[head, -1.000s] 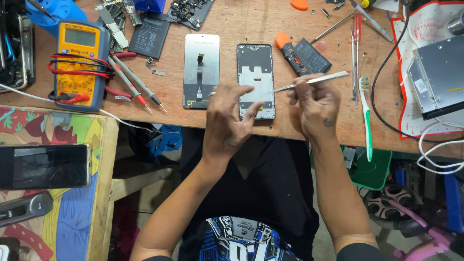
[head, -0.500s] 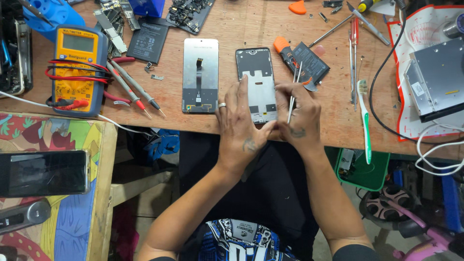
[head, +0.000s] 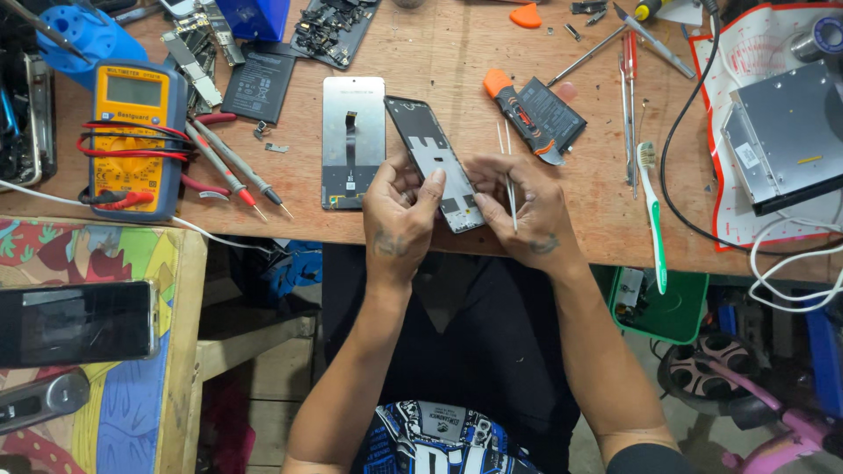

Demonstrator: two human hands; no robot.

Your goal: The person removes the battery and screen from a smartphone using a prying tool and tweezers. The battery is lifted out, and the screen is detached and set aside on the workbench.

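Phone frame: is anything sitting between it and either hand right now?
Nothing visible. The left hand grips the phone frame at its near end, thumb and fingers on its edges. The right hand touches the same end from the other side while holding tweezers, which point away across the bench, beside the frame.

left hand curled, right hand pinching, close together.

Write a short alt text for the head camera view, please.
Both hands hold an opened phone frame over a wooden workbench: left hand grips its lower edge, right hand also holds tweezers. A detached screen panel and yellow multimeter lie to the left.
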